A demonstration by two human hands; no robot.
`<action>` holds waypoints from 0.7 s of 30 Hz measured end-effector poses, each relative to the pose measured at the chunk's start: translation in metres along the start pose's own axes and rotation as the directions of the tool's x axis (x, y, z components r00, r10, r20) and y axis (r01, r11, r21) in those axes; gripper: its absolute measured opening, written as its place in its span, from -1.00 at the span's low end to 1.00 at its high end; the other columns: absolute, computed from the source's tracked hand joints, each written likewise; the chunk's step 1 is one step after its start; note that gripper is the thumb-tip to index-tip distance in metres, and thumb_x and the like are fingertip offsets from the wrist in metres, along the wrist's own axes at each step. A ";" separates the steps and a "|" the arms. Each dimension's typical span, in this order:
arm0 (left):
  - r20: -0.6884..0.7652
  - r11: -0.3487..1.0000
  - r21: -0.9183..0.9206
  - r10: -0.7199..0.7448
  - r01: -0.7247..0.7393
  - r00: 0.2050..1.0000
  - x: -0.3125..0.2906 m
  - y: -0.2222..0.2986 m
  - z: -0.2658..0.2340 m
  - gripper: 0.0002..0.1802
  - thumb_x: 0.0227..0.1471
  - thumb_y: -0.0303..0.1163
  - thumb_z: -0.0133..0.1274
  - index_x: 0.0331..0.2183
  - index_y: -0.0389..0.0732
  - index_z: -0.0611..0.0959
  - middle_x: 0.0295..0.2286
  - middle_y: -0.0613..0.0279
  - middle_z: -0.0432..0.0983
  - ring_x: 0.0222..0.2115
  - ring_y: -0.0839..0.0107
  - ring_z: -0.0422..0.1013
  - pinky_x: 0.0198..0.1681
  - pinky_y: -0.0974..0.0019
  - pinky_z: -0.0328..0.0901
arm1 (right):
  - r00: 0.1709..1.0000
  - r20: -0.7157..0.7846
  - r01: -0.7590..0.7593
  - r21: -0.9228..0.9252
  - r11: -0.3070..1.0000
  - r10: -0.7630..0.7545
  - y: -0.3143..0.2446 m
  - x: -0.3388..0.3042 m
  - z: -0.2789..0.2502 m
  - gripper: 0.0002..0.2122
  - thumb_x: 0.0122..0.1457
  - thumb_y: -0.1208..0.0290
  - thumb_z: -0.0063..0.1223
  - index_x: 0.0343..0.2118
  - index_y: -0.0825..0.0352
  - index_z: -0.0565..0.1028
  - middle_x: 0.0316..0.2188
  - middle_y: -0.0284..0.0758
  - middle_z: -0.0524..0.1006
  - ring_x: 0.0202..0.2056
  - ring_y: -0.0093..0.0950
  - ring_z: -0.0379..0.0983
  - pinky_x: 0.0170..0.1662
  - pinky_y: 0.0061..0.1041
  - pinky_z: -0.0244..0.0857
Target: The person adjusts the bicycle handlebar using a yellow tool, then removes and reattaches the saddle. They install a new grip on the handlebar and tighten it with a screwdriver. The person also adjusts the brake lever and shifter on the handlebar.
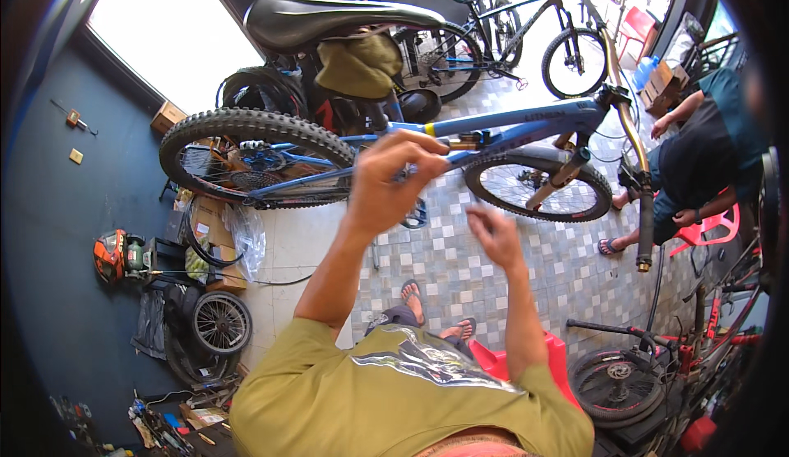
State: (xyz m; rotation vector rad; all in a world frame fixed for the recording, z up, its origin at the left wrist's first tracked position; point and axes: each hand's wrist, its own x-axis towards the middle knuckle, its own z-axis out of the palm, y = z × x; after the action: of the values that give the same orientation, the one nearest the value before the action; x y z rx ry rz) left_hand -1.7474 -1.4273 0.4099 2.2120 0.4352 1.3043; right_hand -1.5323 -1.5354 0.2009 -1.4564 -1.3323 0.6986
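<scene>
A blue mountain bike [538, 126] stands in front of me, its black saddle [329, 20] at upper left and its gold handlebar [631, 128] at right. My left hand [393, 179] is raised beside the frame, close to the rear shock [470, 141]. Its thumb and fingers are curled together in a pinch; what they hold, if anything, is hidden. Lower and to the right, my right hand [496, 233] hovers below the front wheel [526, 158], apart from the bike. Motion smears its fingers. A green cloth-like bundle [359, 64] hangs under the saddle.
At right, another person [703, 140] sits on a red chair [713, 231]. Behind stands a black bike [526, 30]. Loose wheels [222, 323] and boxes [215, 223] line the left wall; tools lie at lower left. A red-and-black bike [715, 317] stands at lower right.
</scene>
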 end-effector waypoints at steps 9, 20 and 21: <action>-0.536 0.986 -0.110 -0.166 0.127 0.827 0.051 -0.108 -0.156 -0.70 0.38 -0.26 0.05 -0.06 -0.30 0.64 -0.20 0.26 0.58 -0.29 0.59 0.42 -0.18 0.42 0.34 | 0.856 -0.354 0.508 0.710 0.489 -0.376 -0.170 0.278 0.028 -0.28 0.39 -0.21 -0.15 0.36 0.32 0.23 0.28 -0.07 0.34 0.24 -0.21 0.34 0.29 -0.18 0.22; -0.474 0.967 0.239 0.191 -0.083 0.860 0.102 -0.198 -0.155 -0.73 0.20 -0.36 0.16 -0.15 -0.37 0.65 -0.27 0.21 0.65 -0.28 0.40 0.54 -0.24 0.28 0.43 | 0.845 -0.484 0.472 0.875 -0.107 -0.228 -0.219 0.320 0.061 -0.56 0.12 -0.15 0.04 -0.69 0.11 0.48 -0.61 -0.49 0.57 -0.23 -0.28 0.56 0.23 -0.01 0.21; -0.469 0.948 0.310 0.217 -0.071 0.856 0.101 -0.210 -0.155 -0.73 0.21 -0.36 0.15 -0.15 -0.37 0.65 -0.27 0.21 0.65 -0.28 0.40 0.54 -0.24 0.28 0.43 | 0.811 -0.525 0.524 0.848 -0.077 -0.258 -0.218 0.323 0.062 -0.56 0.11 -0.16 0.05 -0.70 0.08 0.46 -0.63 -0.52 0.56 -0.27 -0.36 0.57 0.22 -0.05 0.23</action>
State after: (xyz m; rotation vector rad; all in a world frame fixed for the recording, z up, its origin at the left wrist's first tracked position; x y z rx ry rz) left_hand -1.8362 -1.1619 0.4180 2.1387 0.6928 2.0239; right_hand -1.5970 -1.2336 0.4468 0.1337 -0.6282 0.7508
